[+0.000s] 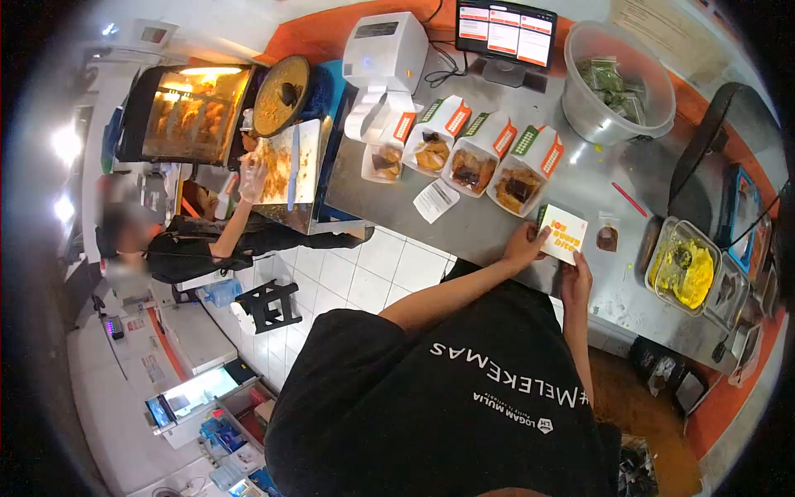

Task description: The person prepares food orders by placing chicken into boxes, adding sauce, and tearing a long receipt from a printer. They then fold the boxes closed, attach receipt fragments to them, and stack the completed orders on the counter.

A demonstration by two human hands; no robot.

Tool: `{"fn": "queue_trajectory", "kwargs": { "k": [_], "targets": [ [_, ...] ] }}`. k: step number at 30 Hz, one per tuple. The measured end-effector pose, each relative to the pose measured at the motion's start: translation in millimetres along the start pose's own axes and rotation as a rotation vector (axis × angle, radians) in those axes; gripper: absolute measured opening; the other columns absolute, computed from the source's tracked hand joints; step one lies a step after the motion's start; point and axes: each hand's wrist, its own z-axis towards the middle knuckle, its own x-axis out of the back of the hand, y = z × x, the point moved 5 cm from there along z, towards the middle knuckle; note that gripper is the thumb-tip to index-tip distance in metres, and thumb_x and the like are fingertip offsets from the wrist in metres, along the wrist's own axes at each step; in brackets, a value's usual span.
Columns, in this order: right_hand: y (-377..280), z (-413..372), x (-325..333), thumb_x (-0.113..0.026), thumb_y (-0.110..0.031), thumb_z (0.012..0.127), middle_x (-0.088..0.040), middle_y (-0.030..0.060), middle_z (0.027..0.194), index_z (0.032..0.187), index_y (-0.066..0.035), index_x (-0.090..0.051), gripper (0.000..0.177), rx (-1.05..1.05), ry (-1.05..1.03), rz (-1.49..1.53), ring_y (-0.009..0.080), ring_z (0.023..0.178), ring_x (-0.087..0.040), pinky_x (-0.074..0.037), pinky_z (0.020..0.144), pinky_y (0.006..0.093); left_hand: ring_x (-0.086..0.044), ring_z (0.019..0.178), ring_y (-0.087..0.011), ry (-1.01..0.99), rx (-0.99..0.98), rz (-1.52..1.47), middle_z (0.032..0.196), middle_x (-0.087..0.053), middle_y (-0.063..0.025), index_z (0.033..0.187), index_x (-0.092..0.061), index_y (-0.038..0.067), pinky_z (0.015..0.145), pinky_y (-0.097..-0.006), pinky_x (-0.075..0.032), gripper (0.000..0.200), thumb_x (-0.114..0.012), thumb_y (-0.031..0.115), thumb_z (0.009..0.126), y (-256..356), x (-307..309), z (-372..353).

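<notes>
A small white box with orange and yellow lettering (564,234) is held between my two hands over the counter's front edge. My left hand (527,247) grips its left side, and my right hand (576,277) holds its lower right corner. Beyond it stand several open food boxes with brown fried pieces inside, among them the nearest one (518,189) and another (474,168). A small sachet of dark sauce (607,236) lies just right of the held box. A printed paper slip (436,200) rests in front of the open boxes.
A label printer (386,51) and a tablet screen (507,33) stand at the back. A large clear tub of green packets (619,83) is behind right, a container of yellow food (684,267) at right. A co-worker's gloved hand (252,178) is over a cutting board at left.
</notes>
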Motion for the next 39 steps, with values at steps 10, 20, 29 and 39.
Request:
{"fn": "queue_trajectory", "kwargs": {
  "k": [10,20,29,39],
  "targets": [
    [-16,-3,2,-0.062,-0.019,0.094,-0.062,0.0118,0.109,0.130,0.006,-0.050,0.044,0.196,0.048,-0.558,0.0198,0.102,-0.059,-0.047,0.091,0.0320,-0.063,0.087,-0.0397,-0.050,-0.414,0.945,0.088,-0.064,-0.0233,0.087,-0.067,-0.003,0.075,-0.0460,-0.051,0.043,-0.059,0.039,0.091,15,4,20],
    [-56,-35,-65,-0.058,-0.022,0.096,-0.057,0.0114,0.092,0.118,0.002,-0.060,0.032,0.724,0.357,-1.487,0.0177,0.075,-0.054,-0.045,0.065,0.0315,-0.060,0.099,-0.0293,0.675,-0.752,0.637,0.102,-0.062,-0.0156,0.121,-0.053,0.001,0.089,-0.0421,-0.046,0.040,-0.067,0.016,0.086,193,229,-24],
    [28,-20,-276,-0.059,-0.013,0.093,-0.063,0.0077,0.095,0.109,0.001,-0.063,0.021,0.490,-0.251,-1.234,0.0141,0.088,-0.057,-0.046,0.081,0.0276,-0.064,0.089,-0.0226,0.397,-0.423,0.554,0.100,-0.064,-0.0165,0.140,-0.040,0.000,0.077,-0.0329,-0.051,0.072,-0.077,0.021,0.081,168,462,30],
    [168,10,-466,-0.070,-0.019,0.087,-0.067,0.0108,0.093,0.107,0.001,-0.061,0.031,0.443,-0.758,-1.058,0.0196,0.082,-0.061,-0.048,0.075,0.0320,-0.060,0.105,-0.0171,-0.049,-0.580,-0.158,0.119,-0.060,-0.0090,0.132,-0.052,0.000,0.088,-0.0300,-0.051,0.045,-0.063,0.002,0.089,281,384,-38]
  ]
}}
